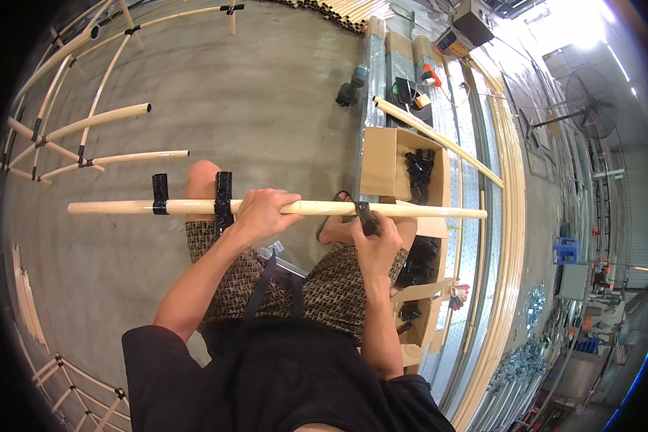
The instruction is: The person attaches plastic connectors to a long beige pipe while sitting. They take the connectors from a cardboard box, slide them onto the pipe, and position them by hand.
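A long cream-coloured pipe lies crosswise over my lap, running left to right. My left hand is wrapped round its middle. Two black pipe connectors sit on the pipe to the left of that hand; the nearer one, a longer black connector, stands right beside my fingers. On the right part of the pipe is another black connector, pinched between the fingers and thumb of my right hand. Part of this connector is hidden behind the fingers.
Open cardboard boxes with black connectors stand at my right, beside long metal beams. A loose cream pipe slants over the beams. Assembled pipe frames reach in from the left. A fan stands far right.
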The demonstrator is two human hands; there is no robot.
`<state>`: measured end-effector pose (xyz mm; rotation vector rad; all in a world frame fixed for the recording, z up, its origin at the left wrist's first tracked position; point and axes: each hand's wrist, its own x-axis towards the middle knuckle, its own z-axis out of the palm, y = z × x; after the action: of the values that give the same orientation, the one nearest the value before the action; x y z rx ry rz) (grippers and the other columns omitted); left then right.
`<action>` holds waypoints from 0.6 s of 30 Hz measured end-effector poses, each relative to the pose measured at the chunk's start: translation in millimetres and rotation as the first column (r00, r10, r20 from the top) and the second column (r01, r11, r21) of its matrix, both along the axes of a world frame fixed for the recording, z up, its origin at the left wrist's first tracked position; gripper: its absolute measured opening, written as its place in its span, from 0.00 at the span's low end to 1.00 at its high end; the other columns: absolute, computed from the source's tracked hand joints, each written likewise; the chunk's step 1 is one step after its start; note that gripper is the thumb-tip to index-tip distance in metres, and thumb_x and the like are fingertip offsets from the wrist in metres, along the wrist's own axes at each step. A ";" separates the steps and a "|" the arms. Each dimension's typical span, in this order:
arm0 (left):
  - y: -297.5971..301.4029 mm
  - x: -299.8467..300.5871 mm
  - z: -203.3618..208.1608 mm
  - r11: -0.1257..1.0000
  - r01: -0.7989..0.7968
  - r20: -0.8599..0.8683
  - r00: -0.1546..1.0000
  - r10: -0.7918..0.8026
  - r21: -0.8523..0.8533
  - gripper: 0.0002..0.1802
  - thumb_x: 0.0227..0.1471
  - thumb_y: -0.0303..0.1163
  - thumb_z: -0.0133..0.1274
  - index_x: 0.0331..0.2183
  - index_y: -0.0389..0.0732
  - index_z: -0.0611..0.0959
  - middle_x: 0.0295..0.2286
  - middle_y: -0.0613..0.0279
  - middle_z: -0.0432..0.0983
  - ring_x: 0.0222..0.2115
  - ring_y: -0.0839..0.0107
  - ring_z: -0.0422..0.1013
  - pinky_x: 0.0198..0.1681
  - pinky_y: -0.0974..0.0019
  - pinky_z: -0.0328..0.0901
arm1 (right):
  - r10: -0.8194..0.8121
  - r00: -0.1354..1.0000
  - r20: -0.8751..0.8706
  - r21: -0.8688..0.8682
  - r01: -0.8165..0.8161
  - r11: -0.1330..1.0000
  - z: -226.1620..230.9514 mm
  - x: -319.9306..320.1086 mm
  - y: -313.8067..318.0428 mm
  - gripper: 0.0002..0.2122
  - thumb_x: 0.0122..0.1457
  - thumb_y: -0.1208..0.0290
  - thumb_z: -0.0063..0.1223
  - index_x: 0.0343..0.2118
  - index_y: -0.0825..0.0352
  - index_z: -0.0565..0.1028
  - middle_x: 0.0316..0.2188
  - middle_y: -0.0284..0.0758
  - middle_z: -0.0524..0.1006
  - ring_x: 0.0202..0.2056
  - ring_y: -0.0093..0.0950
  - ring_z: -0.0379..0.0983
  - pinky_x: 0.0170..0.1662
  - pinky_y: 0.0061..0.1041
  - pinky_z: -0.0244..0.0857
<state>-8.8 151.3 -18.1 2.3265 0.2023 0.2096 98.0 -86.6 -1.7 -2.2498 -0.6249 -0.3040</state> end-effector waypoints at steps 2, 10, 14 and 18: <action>2.0 2.5 0.0 0.998 0.024 -0.016 1.000 -0.025 -0.056 0.20 0.48 0.45 0.65 0.41 0.45 0.88 0.29 0.56 0.83 0.32 0.53 0.79 0.36 0.51 0.70 | -0.008 1.000 0.006 0.015 0.008 1.000 -0.1 -2.2 -0.4 0.14 0.51 0.73 0.68 0.40 0.74 0.81 0.31 0.42 0.82 0.28 0.31 0.80 0.33 0.29 0.73; -12.0 1.6 -5.4 0.999 0.005 -0.015 1.000 -0.004 0.036 0.19 0.48 0.41 0.66 0.42 0.45 0.87 0.29 0.56 0.82 0.30 0.53 0.78 0.34 0.52 0.70 | 0.029 0.996 -0.084 0.056 -0.025 0.998 1.3 -35.8 27.2 0.16 0.50 0.74 0.69 0.41 0.74 0.80 0.29 0.42 0.81 0.27 0.31 0.80 0.32 0.29 0.73; -15.1 -2.1 -9.2 0.997 -0.025 0.015 1.000 0.024 0.067 0.20 0.48 0.42 0.65 0.43 0.46 0.87 0.29 0.57 0.81 0.30 0.53 0.78 0.34 0.51 0.70 | 0.041 0.998 -0.057 0.012 -0.040 0.999 5.3 -42.8 35.3 0.16 0.50 0.75 0.70 0.41 0.74 0.80 0.29 0.42 0.80 0.28 0.33 0.80 0.32 0.30 0.74; -9.6 0.4 -9.3 1.000 0.015 -0.012 1.000 -0.015 0.027 0.19 0.48 0.40 0.65 0.42 0.44 0.87 0.28 0.57 0.81 0.30 0.53 0.78 0.33 0.51 0.70 | 0.038 0.995 -0.095 0.051 -0.033 0.998 3.3 -48.0 33.9 0.16 0.50 0.76 0.70 0.41 0.75 0.80 0.30 0.41 0.81 0.30 0.32 0.80 0.34 0.30 0.74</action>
<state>-8.4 141.6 -27.4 2.3563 0.1891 0.1928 50.0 -52.6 1.6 -2.1899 -0.5998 -0.1909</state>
